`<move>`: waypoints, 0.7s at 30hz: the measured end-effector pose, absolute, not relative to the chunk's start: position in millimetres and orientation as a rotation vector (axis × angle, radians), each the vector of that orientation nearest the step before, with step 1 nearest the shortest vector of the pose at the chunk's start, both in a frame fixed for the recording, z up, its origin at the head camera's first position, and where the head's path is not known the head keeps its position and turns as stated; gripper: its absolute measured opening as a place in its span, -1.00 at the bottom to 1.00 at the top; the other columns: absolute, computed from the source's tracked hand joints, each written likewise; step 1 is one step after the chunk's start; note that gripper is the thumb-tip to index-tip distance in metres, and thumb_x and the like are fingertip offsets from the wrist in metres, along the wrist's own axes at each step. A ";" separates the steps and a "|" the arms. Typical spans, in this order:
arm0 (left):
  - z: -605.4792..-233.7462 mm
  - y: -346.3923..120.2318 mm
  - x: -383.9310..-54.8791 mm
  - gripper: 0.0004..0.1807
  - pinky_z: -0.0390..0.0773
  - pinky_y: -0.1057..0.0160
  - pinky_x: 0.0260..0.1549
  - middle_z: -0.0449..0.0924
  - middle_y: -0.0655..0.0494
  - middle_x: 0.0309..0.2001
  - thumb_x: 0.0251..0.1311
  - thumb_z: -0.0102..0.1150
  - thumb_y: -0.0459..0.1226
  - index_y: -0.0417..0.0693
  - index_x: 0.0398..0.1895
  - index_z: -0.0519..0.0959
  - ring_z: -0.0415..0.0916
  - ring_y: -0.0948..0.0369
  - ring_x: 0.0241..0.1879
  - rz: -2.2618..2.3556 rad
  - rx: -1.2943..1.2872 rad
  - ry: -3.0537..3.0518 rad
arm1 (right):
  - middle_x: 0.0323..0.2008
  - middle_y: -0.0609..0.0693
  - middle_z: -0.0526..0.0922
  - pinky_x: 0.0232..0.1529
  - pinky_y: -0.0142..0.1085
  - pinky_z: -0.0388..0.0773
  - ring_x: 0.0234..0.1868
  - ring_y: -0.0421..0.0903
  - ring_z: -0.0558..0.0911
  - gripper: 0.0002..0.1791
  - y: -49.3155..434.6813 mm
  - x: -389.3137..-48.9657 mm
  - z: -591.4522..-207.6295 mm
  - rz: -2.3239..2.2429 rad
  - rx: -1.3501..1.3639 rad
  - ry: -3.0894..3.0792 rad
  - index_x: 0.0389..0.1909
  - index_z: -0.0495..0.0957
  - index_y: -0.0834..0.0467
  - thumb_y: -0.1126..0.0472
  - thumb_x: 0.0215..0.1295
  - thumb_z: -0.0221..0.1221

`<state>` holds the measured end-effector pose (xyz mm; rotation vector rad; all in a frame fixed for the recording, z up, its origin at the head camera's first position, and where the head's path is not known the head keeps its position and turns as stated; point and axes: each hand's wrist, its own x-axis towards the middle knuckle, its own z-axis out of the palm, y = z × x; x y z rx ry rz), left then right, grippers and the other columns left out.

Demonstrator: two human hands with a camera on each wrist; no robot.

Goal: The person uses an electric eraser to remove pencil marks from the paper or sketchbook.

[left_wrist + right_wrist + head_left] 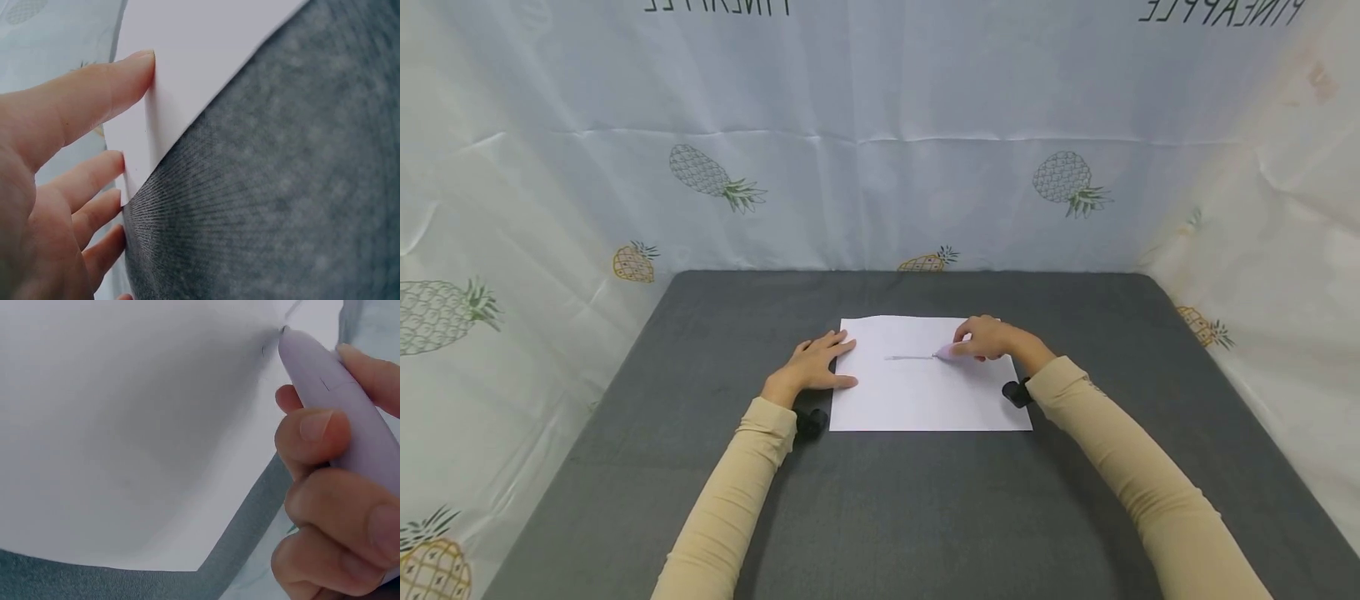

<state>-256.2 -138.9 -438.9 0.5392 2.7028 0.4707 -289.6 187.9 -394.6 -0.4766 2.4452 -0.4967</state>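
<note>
Dark capitals spelling PINEAPPLE stand twice on the pale curtain (880,200) behind the table (880,500), running backwards: one word (717,7) above the table's far left, cut off on top, another word (1221,12) above its far-right corner.

left hand (811,365): splayed, palm down | right hand (990,337): curled, gripping | arms (733,492): extended forward

Place: a curtained-off nook before me; whether home or studio, I cannot tell.
Curtains (895,200): pale, pineapple-printed, hanging on three sides.
Tabletop (925,517): dark grey, between them.
</note>
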 end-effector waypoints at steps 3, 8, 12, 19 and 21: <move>-439.9 -139.1 -256.9 -0.14 -0.17 -0.23 0.49 -0.09 -0.04 0.57 0.22 0.15 0.09 0.02 0.51 0.08 -0.19 -0.06 0.58 0.470 0.547 2.707 | -0.74 -0.13 0.34 -0.67 -0.45 0.20 -0.75 -0.26 0.19 -0.54 187.9 -290.0 -394.6 -0.498 -0.480 2.422 0.09 0.52 0.26 0.00 0.34 0.09; -441.1 -139.2 -257.7 -0.13 -0.16 -0.24 0.49 -0.08 -0.05 0.57 0.21 0.15 0.09 0.01 0.51 0.09 -0.18 -0.06 0.58 0.468 0.556 2.708 | -0.74 -0.12 0.35 -0.67 -0.45 0.20 -0.75 -0.25 0.19 -0.55 188.3 -290.0 -393.3 -0.496 -0.505 2.408 0.08 0.52 0.27 0.03 0.34 0.09; -440.6 -139.3 -257.8 -0.13 -0.16 -0.25 0.49 -0.08 -0.06 0.57 0.21 0.16 0.09 0.01 0.51 0.09 -0.18 -0.07 0.57 0.475 0.558 2.707 | -0.73 -0.12 0.33 -0.65 -0.45 0.20 -0.74 -0.25 0.19 -0.54 188.0 -290.3 -394.2 -0.496 -0.501 2.434 0.09 0.52 0.26 0.00 0.35 0.08; -441.6 -139.0 -258.5 -0.13 -0.14 -0.24 0.48 -0.07 -0.05 0.57 0.20 0.17 0.10 0.01 0.51 0.10 -0.16 -0.07 0.57 0.465 0.551 2.715 | -0.72 -0.12 0.35 -0.67 -0.46 0.20 -0.75 -0.27 0.20 -0.53 187.9 -292.8 -398.0 -0.496 -0.507 2.413 0.09 0.51 0.26 0.01 0.34 0.08; -441.4 -138.8 -258.3 -0.13 -0.14 -0.24 0.48 -0.07 -0.05 0.57 0.20 0.17 0.10 0.01 0.51 0.10 -0.16 -0.07 0.57 0.466 0.548 2.714 | -0.71 -0.12 0.35 -0.66 -0.46 0.21 -0.75 -0.26 0.20 -0.52 188.0 -293.0 -398.0 -0.497 -0.511 2.415 0.10 0.51 0.27 0.00 0.35 0.07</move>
